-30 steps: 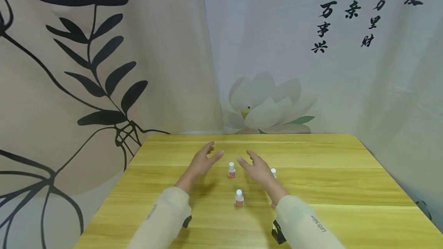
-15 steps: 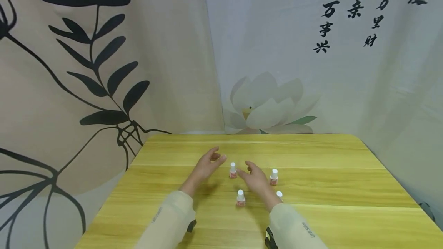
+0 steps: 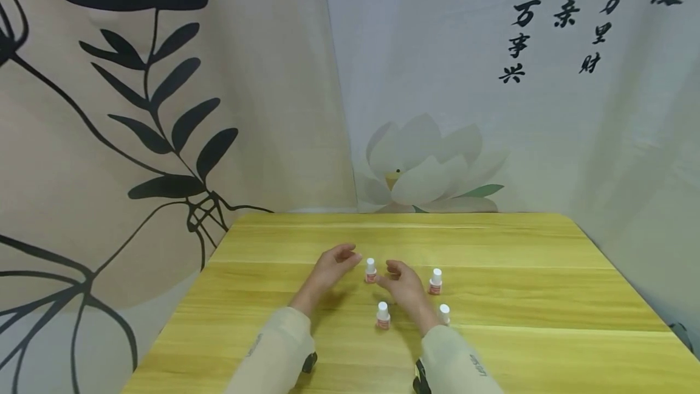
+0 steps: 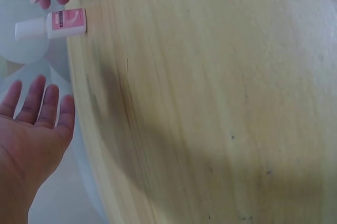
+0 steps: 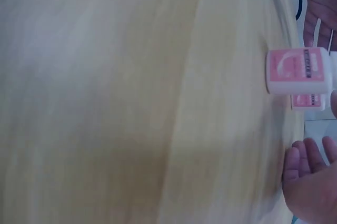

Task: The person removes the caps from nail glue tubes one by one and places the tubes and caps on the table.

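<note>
Several small white bottles with pink labels stand upright on the wooden table. My left hand (image 3: 330, 267) is left of the far-left bottle (image 3: 370, 271), its fingers extended and slightly bent, holding nothing. My right hand (image 3: 403, 287) hovers just right of that same bottle, thumb close to it; whether it touches cannot be told. In the left wrist view, the bottle (image 4: 67, 23) stands apart from my left palm (image 4: 34, 140). The right wrist view has a nearer bottle (image 5: 297, 71) partly covering another bottle (image 5: 308, 101), with my right hand (image 5: 313, 187) beside them, fingers relaxed.
The near-left bottle (image 3: 383, 316) stands in front, between my forearms. To the right are the far-right bottle (image 3: 435, 282) and the near-right bottle (image 3: 445, 314), the latter partly hidden by my right wrist. A printed curtain (image 3: 273, 108) hangs behind the table (image 3: 519, 309).
Both hands have come lower and nearer the far-left bottle, the right hand shifting toward me. The right-hand bottles, earlier mostly covered by the right arm, show more. Bottles stay in place.
</note>
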Tool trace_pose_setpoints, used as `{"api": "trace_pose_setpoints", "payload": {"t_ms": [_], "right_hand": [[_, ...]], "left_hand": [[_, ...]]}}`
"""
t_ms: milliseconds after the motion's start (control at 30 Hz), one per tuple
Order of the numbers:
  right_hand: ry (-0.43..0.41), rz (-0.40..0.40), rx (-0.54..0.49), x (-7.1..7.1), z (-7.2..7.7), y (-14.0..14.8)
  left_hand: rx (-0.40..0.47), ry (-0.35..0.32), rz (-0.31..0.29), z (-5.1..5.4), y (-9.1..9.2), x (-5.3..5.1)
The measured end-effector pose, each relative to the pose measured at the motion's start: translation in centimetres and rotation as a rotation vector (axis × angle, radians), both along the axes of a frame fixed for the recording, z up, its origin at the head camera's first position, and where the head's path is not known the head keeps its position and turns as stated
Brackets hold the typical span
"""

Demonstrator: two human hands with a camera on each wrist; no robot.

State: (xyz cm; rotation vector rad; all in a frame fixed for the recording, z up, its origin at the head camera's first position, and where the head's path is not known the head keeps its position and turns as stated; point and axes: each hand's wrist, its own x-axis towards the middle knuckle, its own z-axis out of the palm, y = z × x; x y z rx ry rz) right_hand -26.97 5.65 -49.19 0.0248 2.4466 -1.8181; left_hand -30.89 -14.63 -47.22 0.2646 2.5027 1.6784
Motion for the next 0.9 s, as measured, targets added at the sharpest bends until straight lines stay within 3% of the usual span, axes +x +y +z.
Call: {"api": "trace_pose_setpoints", "payload": {"t_ms": [433,900], "right_hand": [[0.02,0.021,-0.072,-1.3,-1.0,-0.9],[0.052,0.013,0.021,-1.9,-1.2,-1.5]], "left_hand": [[0.089,-0.005,-0.029,-1.0,0.6,-0.3],[0.154,-0.023,-0.027,-1.5,1.3,-0.8]]}}
